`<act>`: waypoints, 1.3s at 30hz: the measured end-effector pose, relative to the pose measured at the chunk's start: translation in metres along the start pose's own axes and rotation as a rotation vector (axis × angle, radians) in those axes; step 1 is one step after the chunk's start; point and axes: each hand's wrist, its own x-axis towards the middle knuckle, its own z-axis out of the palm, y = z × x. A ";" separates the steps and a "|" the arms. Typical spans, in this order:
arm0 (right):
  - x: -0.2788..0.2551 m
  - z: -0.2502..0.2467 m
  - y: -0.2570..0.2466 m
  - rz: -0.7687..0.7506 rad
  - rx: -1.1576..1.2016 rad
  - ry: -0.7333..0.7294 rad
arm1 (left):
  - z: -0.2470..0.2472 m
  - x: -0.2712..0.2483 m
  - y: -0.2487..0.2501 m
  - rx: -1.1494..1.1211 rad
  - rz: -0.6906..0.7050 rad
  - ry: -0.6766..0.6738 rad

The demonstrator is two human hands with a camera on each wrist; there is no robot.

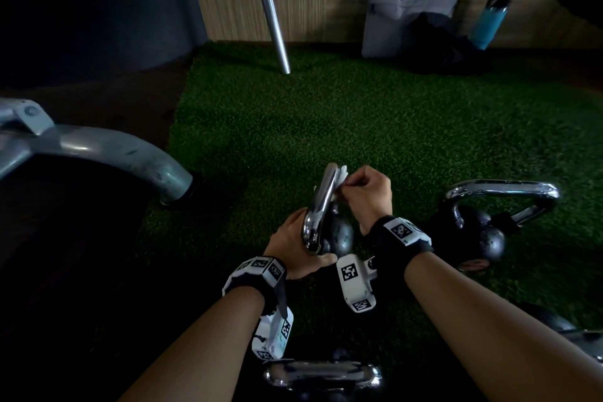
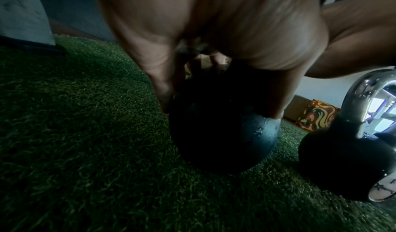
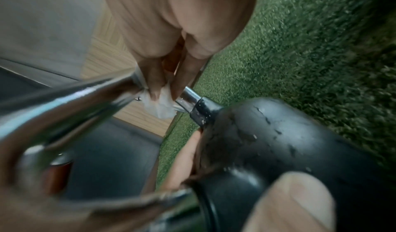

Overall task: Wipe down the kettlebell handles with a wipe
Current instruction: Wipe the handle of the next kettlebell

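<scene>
A black kettlebell (image 1: 339, 235) with a chrome handle (image 1: 321, 202) is tilted on the green turf at the centre. My left hand (image 1: 301, 246) grips it low, where the handle meets the ball. Its fingers (image 2: 163, 90) curl round the black ball (image 2: 222, 134). My right hand (image 1: 354, 183) pinches a crumpled white wipe (image 1: 341, 173) against the upper part of the handle. In the right wrist view the fingertips (image 3: 155, 91) press the wipe (image 3: 164, 105) onto the chrome bar (image 3: 190, 97) just above the ball (image 3: 278, 134).
A second kettlebell (image 1: 489, 238) stands to the right, a third (image 1: 323, 374) at the bottom edge, and another dark one (image 1: 551, 323) at the lower right. A grey machine leg (image 1: 114, 153) is at the left. A barbell (image 1: 270, 13), a grey bag (image 1: 408, 13) and a teal bottle (image 1: 489, 23) stand along the far wall.
</scene>
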 end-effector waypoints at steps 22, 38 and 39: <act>0.010 -0.002 -0.004 -0.099 -0.462 -0.088 | -0.003 -0.005 0.006 0.002 0.037 -0.045; 0.040 -0.029 -0.043 -0.680 -0.767 -0.600 | -0.094 -0.040 0.060 0.282 0.085 0.010; 0.039 -0.029 -0.042 -0.666 -0.759 -0.592 | -0.094 -0.042 0.068 0.320 0.092 0.047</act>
